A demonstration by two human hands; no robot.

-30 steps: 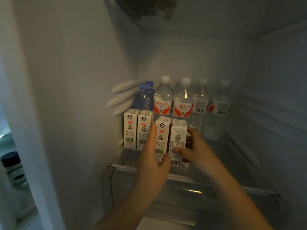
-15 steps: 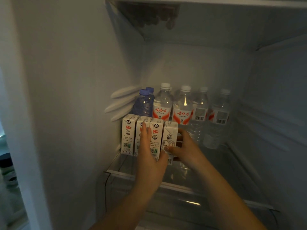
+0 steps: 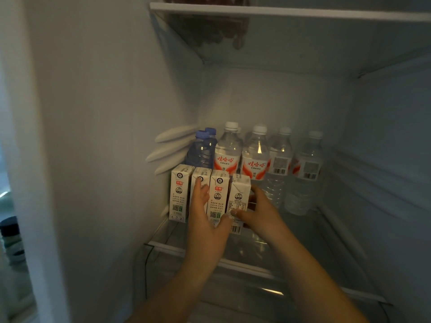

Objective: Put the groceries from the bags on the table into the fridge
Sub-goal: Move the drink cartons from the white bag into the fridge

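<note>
Head view, fridge shelf point(image 3: 233, 259), four milk cartons point(image 3: 218, 194), water bottles point(image 3: 255, 155) behind

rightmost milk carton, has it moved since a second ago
Yes. The rightmost milk carton has slid left against the row of cartons, closing the gap, judged against the water bottles behind.

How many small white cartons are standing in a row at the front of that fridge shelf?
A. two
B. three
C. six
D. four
D: four white cartons stand side by side on the glass shelf in front of the water bottles, with the left hand on the middle ones and the right hand around the rightmost.
</note>
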